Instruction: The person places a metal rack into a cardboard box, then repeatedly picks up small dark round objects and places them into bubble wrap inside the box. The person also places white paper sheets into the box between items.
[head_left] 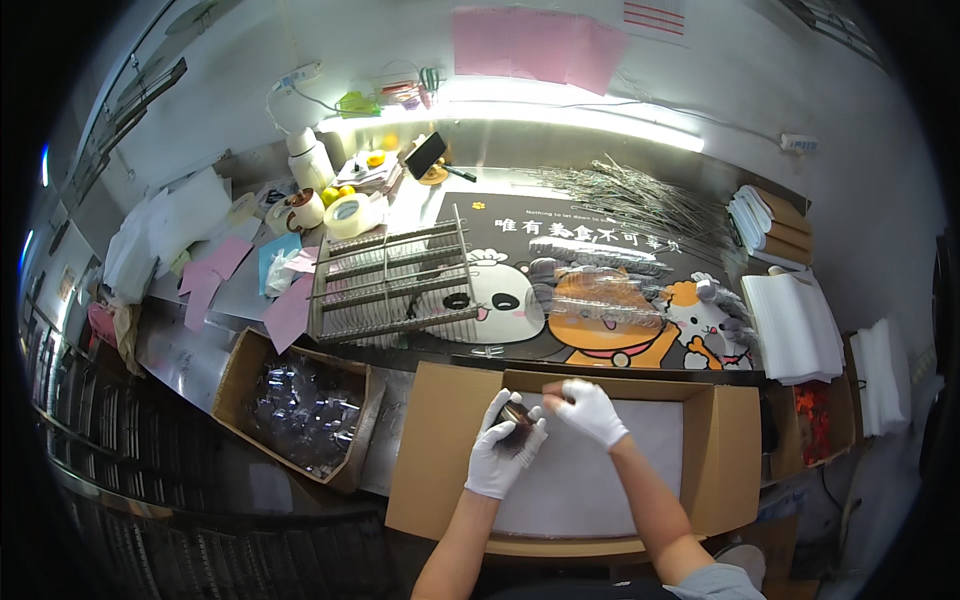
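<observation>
My left hand (500, 445), in a white glove, has its fingers wrapped round a small dark brown, shiny object (515, 423), too indistinct to name. My gloved right hand (588, 410) is just to its right, fingers curled, with something small and brownish at the fingertips that I cannot make out. Both hands are over an open cardboard box (730, 460) lined with white sheet (590, 495). Left of it stands a smaller box (235, 390) holding clear, glinting small pieces (305, 410).
Behind are a dark cartoon mat (590, 340), a metal rack (390, 280), clear strips (600, 270) and thin wires (640, 200). Pink papers (285, 315), tape rolls (355, 215) and a propped phone (425, 155) lie leftward. White foam sheets (790, 325) and a box of red items (810, 425) are rightward.
</observation>
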